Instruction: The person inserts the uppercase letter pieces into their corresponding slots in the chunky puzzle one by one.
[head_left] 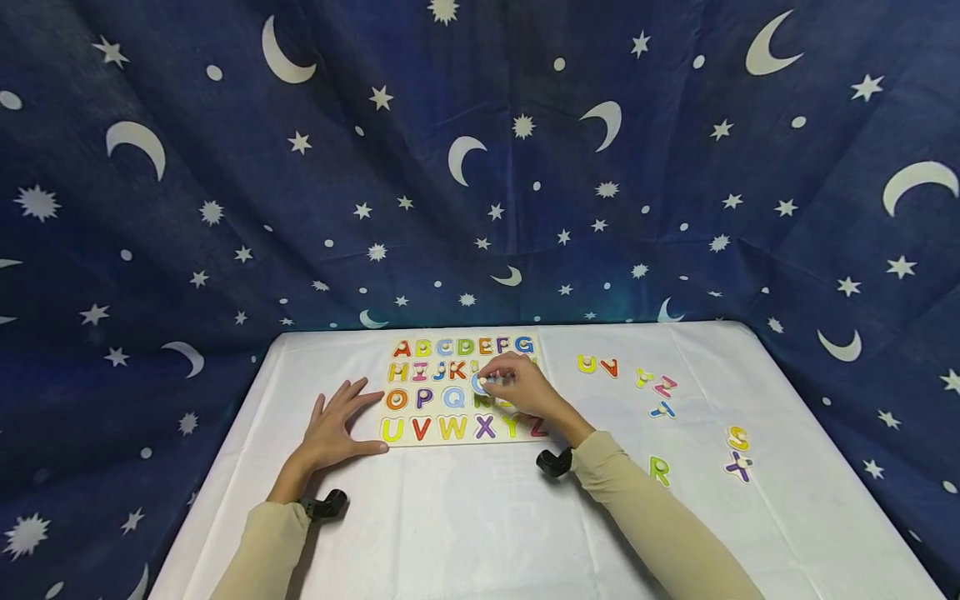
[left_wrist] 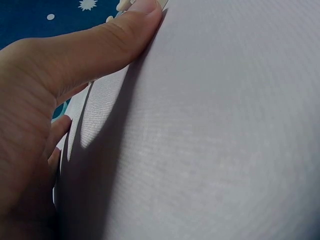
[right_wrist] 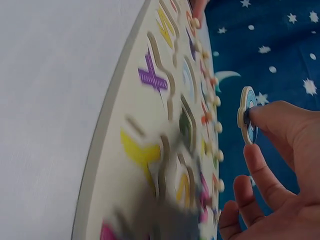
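Note:
A wooden alphabet puzzle board (head_left: 435,414) lies at the far middle of the table in the head view. My left hand (head_left: 333,429) spreads its fingers at the board's left edge, index fingertip by the orange O (head_left: 397,400) and thumb at the near corner. Over the board's middle, my right hand (head_left: 521,387) pinches a light blue, rounded letter piece (right_wrist: 243,117) between thumb and finger, raised above the surface in the right wrist view. Knobbed letters fill the top row. The light blue Q recess (head_left: 453,398) shows no knob; my right hand hides part of the middle rows.
Loose letters lie right of the board: a yellow U (head_left: 587,364), red V (head_left: 610,367), yellow Y (head_left: 644,378), pink Z (head_left: 665,386), small blue letter (head_left: 662,410), yellow S (head_left: 738,438), purple X (head_left: 738,467) and green R (head_left: 659,471). A starry blue cloth (head_left: 420,208) hangs behind the white table (head_left: 450,517).

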